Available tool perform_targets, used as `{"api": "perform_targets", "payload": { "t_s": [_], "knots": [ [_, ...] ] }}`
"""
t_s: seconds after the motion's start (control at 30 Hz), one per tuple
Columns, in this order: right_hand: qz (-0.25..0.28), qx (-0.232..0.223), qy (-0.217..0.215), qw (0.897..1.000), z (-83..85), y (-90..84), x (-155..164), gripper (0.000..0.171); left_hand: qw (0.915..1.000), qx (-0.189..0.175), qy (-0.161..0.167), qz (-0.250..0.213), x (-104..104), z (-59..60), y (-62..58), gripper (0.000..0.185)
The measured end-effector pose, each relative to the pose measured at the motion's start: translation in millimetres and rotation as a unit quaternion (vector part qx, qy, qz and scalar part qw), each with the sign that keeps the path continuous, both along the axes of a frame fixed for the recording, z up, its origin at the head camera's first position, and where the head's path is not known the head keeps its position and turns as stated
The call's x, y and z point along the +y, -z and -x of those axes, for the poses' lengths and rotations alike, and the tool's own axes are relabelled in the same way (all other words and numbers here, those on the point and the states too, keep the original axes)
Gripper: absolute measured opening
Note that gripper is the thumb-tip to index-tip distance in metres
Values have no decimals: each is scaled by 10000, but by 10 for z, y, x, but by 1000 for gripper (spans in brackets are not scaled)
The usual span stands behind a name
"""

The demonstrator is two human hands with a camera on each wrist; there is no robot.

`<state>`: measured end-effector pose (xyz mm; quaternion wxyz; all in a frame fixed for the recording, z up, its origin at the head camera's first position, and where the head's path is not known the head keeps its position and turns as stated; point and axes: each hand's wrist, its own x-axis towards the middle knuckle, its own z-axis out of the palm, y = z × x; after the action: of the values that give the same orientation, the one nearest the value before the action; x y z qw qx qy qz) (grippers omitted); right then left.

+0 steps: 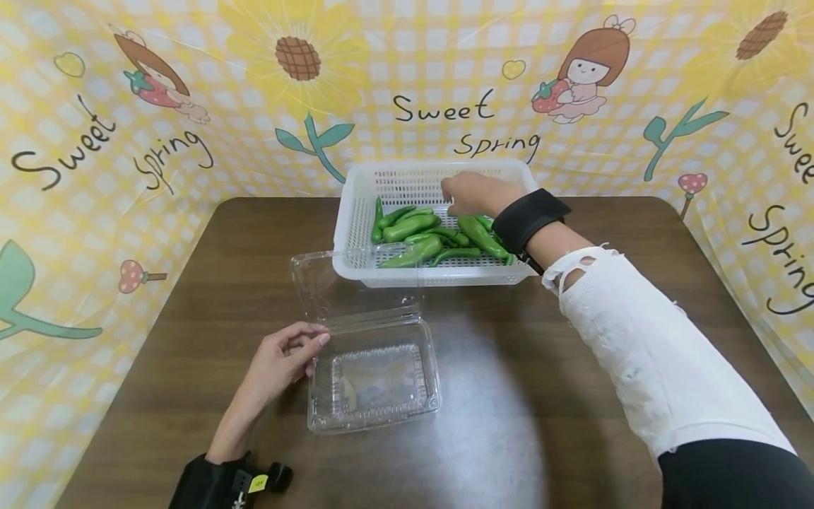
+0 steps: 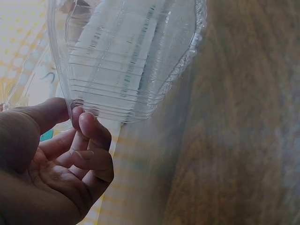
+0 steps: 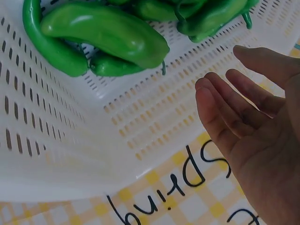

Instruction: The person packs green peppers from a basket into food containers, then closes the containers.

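Observation:
A clear plastic clamshell box (image 1: 375, 375) lies on the table with its lid (image 1: 356, 286) raised, the lid overlapping the basket's near left corner in the head view. At the box's left edge my left hand (image 1: 289, 360) pinches the rim between thumb and fingers, as the left wrist view also shows. Several green peppers (image 1: 410, 227) lie in a white perforated basket (image 1: 439, 277). Over the basket's far right part hovers my right hand (image 1: 480, 194). In the right wrist view its fingers (image 3: 225, 101) are loosely extended beside the peppers (image 3: 108, 33), with nothing between them.
The dark wooden table (image 1: 509, 410) is bordered by yellow checked cloth (image 1: 413, 42) at the back and both sides. Behind the clamshell stands the basket, close to the table's far edge. A black band (image 1: 531, 219) circles the right wrist.

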<state>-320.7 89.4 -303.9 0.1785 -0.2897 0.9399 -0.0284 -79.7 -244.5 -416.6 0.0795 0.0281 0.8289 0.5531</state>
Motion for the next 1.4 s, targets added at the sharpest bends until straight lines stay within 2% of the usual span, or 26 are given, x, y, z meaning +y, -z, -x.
{"api": "perform_targets", "payload": {
  "t_s": [0.2, 0.53, 0.63, 0.77, 0.93, 1.07, 1.4],
  "knots": [
    [-164, -70, -93, 9998, 23, 108, -39, 34, 10000, 24, 31, -47, -3, -3, 12, 29],
    [-271, -303, 18, 9992, 12, 161, -108, 30, 10000, 34, -18, -22, 6, 4, 10, 27],
    [-367, -323, 66, 9988, -7, 170, -129, 26, 10000, 36, -31, -27, 9, 0, 10, 27],
    [-407, -199, 71, 9989, -29, 189, -154, 11, 10000, 50, -34, -18, 11, -1, 16, 29],
    [-448, -276, 13, 9986, -39, 232, -189, 15, 10000, 52, -38, 7, 16, 0, 22, 30],
    [-588, -270, 13, 9979, -27, 267, -221, 5, 10000, 65, -45, 6, 20, 3, 23, 30],
    [-899, -341, 27, 9954, -23, 301, -289, 22, 9999, 62, -51, 68, 31, -2, 24, 28]
  ]
}}
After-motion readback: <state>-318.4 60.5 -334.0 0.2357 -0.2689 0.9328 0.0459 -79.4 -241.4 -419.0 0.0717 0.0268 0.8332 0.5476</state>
